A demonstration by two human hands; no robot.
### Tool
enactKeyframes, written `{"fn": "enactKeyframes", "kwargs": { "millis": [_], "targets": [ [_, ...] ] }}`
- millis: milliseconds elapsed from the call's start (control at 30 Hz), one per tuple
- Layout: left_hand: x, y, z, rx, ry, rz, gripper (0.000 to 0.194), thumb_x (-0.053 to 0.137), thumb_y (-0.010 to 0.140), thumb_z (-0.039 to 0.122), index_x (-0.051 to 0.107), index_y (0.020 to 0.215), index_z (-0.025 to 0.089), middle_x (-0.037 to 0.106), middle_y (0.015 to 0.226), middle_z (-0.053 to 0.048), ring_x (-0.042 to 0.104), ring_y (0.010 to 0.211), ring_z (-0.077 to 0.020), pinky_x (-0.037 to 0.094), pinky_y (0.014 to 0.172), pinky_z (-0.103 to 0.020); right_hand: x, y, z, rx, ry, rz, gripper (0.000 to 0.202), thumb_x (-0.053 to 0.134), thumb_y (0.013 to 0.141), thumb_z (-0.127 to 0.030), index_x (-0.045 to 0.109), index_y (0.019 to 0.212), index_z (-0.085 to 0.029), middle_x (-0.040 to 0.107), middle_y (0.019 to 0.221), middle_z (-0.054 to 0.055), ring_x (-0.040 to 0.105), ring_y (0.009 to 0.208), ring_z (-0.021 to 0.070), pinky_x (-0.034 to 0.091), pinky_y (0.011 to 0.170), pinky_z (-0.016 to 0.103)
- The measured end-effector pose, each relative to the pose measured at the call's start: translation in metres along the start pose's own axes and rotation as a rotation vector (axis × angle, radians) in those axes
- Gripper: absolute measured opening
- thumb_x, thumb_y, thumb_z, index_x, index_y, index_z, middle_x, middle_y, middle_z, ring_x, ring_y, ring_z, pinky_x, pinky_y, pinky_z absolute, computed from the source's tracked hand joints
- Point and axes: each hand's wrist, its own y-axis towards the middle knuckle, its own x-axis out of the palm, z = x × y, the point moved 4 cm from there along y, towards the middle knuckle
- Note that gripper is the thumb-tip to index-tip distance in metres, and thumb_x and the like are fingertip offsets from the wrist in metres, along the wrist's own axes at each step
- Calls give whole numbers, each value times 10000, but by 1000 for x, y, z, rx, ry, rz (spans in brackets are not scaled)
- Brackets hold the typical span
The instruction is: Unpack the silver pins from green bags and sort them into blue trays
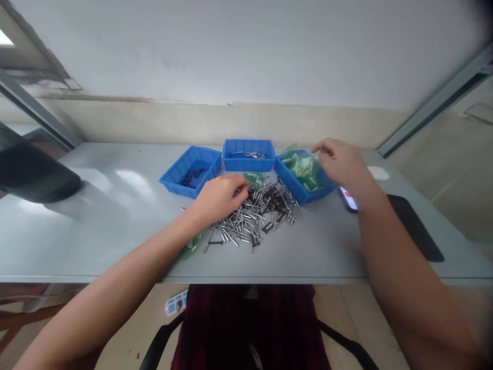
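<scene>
A heap of thin silvery metal pins (241, 226), mixed with dark screw-like pieces (265, 226), lies on the table. At its left upper edge rests my left hand (223, 194), fingers curled and closed over the pins; what is between the fingertips is hidden. My right hand (341, 162) is above the right blue bin (295, 187), at the bin's right side, with bent, closed fingers. Whatever it holds I cannot make out. Inside that bin sits a green plastic bag (306, 169) with pale contents.
The left blue bin (173, 177) contains dark pieces, and the middle blue bin (248, 164) some pins. Green plastic (190, 247) lies under my left forearm. A phone (347, 200), a black mat (416, 228) and a white object (378, 173) are at right; a dark cylinder (34, 164) at left.
</scene>
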Motion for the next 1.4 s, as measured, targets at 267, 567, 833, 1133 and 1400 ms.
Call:
{"fn": "enactKeyframes", "kwargs": {
  "millis": [267,567,833,1133,1400],
  "targets": [
    [4,-1,-2,35,35,-41,272,434,917,289,664,1018,182,669,994,-71,602,988,-227,491,833,-361,14,-3,-2,-50,-106,-68,304,420,787,-130,691,893,-218,663,981,107,606,949,285,471,836,443],
    [11,0,-15,-28,139,-113,323,429,922,272,612,1155,145,623,1100,-126,568,1083,-269,485,910,-421,16,-4,-11,-133,-103,89,286,446,813,-151,670,984,-200,643,1021,124,585,1013,305,466,867,469],
    [16,-1,-28,-118,188,-203,320,425,916,235,614,1153,130,647,1106,-135,596,1079,-277,484,928,-425,26,-27,-71,-434,90,40,217,451,874,-164,646,951,-218,677,973,66,608,964,228,475,871,390],
    [16,-2,-9,36,75,-208,405,364,975,325,515,1309,152,621,1226,-122,563,1149,-255,457,979,-423,21,-34,-84,-505,55,74,202,443,895,-162,638,925,-209,691,940,70,610,906,229,481,848,398],
    [18,-1,-5,113,21,-238,440,356,988,357,497,1346,145,537,1355,-130,471,1271,-253,370,1078,-433,30,-45,-98,-548,160,-51,231,428,900,-166,633,958,-254,674,972,56,600,950,232,461,886,418]
  ]
}}
